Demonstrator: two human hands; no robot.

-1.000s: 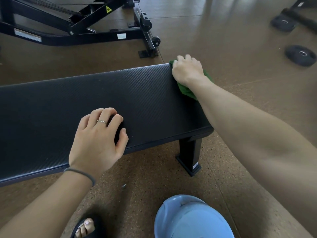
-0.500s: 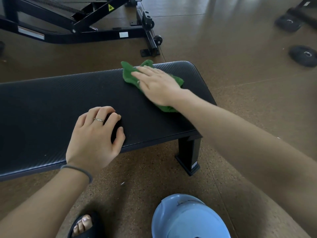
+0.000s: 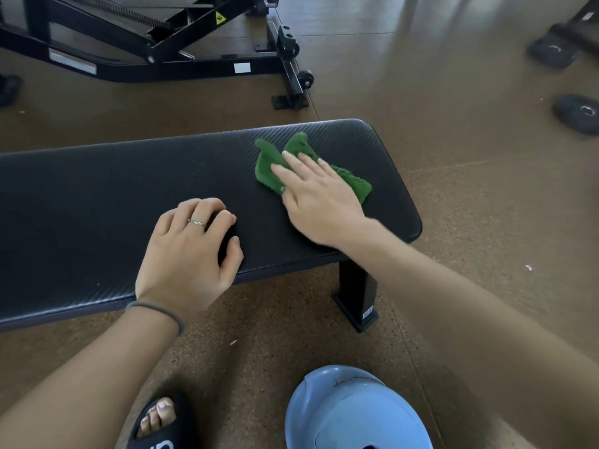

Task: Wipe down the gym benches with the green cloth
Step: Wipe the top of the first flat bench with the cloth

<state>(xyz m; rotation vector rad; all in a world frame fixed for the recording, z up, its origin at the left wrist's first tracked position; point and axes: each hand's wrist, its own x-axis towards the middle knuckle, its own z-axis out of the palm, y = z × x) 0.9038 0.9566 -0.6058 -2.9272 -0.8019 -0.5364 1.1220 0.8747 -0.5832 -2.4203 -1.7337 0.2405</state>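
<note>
One green cloth (image 3: 267,168), one padded black desk (image 3: 113,202), two hands. Cloth was crumpled, lying near the desk's right end. Right hand (image 3: 319,199) lay flat on it, fingers straight and spread. Left hand (image 3: 191,251) rested on the pad's near edge, fingers curled, holding nothing. Bare pad stretched leftward.
</note>
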